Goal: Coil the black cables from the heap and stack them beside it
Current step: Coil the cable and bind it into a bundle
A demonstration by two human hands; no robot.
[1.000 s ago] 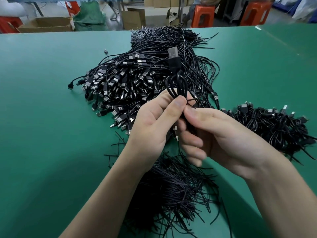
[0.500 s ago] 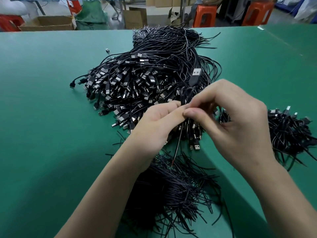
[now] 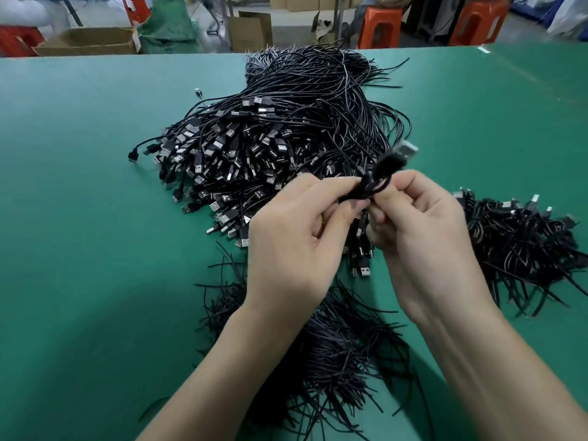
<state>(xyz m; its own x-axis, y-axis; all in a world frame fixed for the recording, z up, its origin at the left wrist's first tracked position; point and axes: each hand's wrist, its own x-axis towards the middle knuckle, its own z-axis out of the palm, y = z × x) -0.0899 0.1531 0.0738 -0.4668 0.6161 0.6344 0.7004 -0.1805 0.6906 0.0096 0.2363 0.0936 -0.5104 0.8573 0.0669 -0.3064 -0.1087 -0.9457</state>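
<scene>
A big heap of loose black USB cables covers the middle of the green table. Just in front of it, my left hand and my right hand both pinch one small coiled black cable between fingertips. Its USB plug sticks up to the right, blurred. To the right lies the stack of coiled cables. A pile of thin black tie strips lies under my forearms.
Beyond the table's far edge stand orange stools, cardboard boxes and a green sack. A single small connector lies alone left of the heap. Bare green tabletop spreads to the left and far right.
The coiled cable tipped from upright to pointing right. My right hand came over it, then dropped beside my left, both now pinching the coil's middle.
</scene>
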